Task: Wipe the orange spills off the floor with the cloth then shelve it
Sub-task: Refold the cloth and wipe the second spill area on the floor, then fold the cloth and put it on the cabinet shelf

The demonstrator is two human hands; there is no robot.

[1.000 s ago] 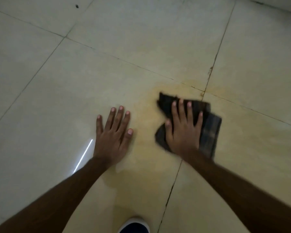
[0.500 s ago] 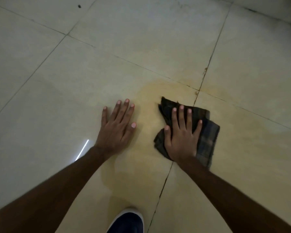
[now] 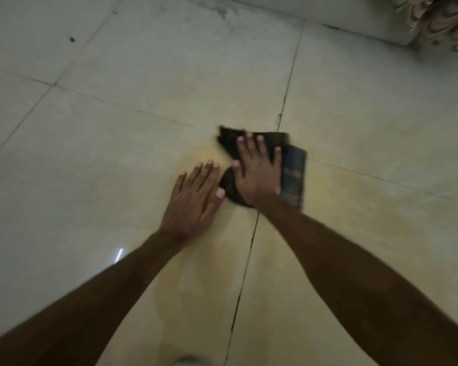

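dark plaid cloth pressed flat under spread right hand, over tile joint at orange spill edge. left hand splayed on floor, empty. firm overlapping strokes advised; streaks otherwise likely.

One head-worn wide-angle camera looked steeply down and forward at the floor.

It was the only view, so no part of the scene was shared with another. It sat above and behind both forearms, which entered from the 7 and 5 o'clock corners and converged near the centre, where the left hand and right hand lay on the tiles close below the lens. The tile joints bowed toward the edges from the wide angle. The far end of the floor met a pale ledge at 1 o'clock, with carved woodwork in the top right corner. The picture was slightly blurred.
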